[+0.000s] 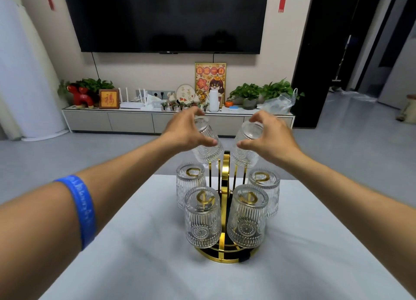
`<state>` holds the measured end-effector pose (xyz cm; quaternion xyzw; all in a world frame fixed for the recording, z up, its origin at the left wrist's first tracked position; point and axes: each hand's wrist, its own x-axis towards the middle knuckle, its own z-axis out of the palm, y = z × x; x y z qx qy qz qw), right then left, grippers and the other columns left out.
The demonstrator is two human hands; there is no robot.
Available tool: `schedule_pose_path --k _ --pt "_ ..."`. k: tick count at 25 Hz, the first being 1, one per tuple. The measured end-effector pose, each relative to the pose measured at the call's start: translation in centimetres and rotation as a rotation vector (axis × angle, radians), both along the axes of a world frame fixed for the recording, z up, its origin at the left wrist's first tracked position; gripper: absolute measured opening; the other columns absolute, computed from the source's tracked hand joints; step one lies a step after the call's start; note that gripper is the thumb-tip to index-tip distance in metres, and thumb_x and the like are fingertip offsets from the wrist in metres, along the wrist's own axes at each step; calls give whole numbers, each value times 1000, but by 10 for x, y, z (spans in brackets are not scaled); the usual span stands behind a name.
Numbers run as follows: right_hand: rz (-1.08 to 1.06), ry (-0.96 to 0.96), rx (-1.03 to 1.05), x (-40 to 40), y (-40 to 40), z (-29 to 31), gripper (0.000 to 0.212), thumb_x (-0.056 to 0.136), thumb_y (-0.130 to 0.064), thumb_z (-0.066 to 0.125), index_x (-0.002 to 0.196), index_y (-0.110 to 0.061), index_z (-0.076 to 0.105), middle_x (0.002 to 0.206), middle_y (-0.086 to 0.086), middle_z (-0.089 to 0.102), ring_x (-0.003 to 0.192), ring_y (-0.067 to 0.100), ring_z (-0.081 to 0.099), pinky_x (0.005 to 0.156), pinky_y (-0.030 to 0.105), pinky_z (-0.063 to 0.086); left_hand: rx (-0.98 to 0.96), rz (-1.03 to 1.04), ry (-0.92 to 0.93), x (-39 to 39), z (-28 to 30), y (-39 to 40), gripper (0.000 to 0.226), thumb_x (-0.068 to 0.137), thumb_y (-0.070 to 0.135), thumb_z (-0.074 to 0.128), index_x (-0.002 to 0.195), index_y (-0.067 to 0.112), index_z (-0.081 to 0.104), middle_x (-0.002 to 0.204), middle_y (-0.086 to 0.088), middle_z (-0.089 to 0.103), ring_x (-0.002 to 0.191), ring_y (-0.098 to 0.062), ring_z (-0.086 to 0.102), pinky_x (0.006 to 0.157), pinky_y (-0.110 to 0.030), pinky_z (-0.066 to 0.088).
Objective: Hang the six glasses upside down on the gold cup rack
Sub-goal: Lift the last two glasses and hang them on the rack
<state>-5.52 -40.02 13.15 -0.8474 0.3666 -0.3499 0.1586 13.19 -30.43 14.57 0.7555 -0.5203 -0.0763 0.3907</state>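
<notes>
The gold cup rack (225,182) stands on the white table (135,254), its round base near the middle. Several ribbed clear glasses hang upside down on its arms: a front left glass (202,220), a front right glass (247,218), a back left glass (190,182) and a back right glass (265,187). My left hand (186,130) grips another glass (208,151) upside down and tilted over the rack's top left. My right hand (270,135) grips a matching glass (244,151) the same way at the top right. Whether these two rest on rack arms is unclear.
Beyond the table's far edge lies grey floor, then a low TV cabinet (135,119) with plants, ornaments and a framed picture under a wall-mounted TV (168,18). A blue wristband (82,209) is on my left forearm.
</notes>
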Motion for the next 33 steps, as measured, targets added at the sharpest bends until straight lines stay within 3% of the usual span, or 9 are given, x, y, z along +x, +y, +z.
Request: schedule_pose_path --k 5,9,12,19,24,27,30,33 --pt "-8 110 -3 13 -7 -26 63 63 -33 87 115 -18 55 114 4 64 90 17 50 71 31 39 123 -40 -119 -10 -27 -22 84 55 27 88 129 19 48 133 -8 54 118 -29 50 93 -37 39" --pt "-37 186 39 18 -13 -41 67 62 -32 88 117 -18 54 118 4 63 94 20 54 73 33 43 211 -66 -205 -13 -44 -35 79 57 14 87 127 16 50 123 -8 58 103 -26 54 82 -34 45" --pt "-46 224 66 21 -17 -47 70 60 -31 89 118 -18 53 118 5 63 100 23 55 73 35 45 277 -86 -281 -12 -55 -42 72 60 6 83 124 17 51 118 -7 59 91 -20 49 71 -31 42" --pt "-52 356 99 25 -18 -50 76 60 -32 88 124 -19 48 118 6 62 99 26 57 74 38 49 330 -67 -352 -5 -65 -50 69 63 32 85 121 20 51 114 -3 62 88 -20 50 68 -33 42" --pt "-51 401 145 27 -15 -47 80 63 -33 86 129 -19 43 128 6 56 106 27 56 80 41 50 416 -30 -317 -10 -61 -45 82 63 34 85 132 18 43 130 -8 57 107 -28 54 87 -42 50" --pt "-41 378 166 13 -13 -43 90 64 -40 84 137 -20 37 142 5 46 119 28 51 89 41 46 455 -6 -150 -3 -52 -21 97 59 37 86 140 18 36 142 -10 47 120 -33 50 95 -44 45" --pt "-78 322 185 -10 -3 -45 94 60 -54 81 137 -22 36 142 5 47 118 28 52 89 41 46 438 11 34 9 -48 12 90 58 44 86 132 17 42 132 -11 51 113 -30 52 91 -41 45" --pt "-79 313 239 -20 9 -46 93 62 -59 78 136 -22 35 136 7 53 111 29 57 89 45 49 410 7 84 5 -51 29 72 60 44 85 117 17 50 114 -7 58 98 -24 60 86 -41 52"
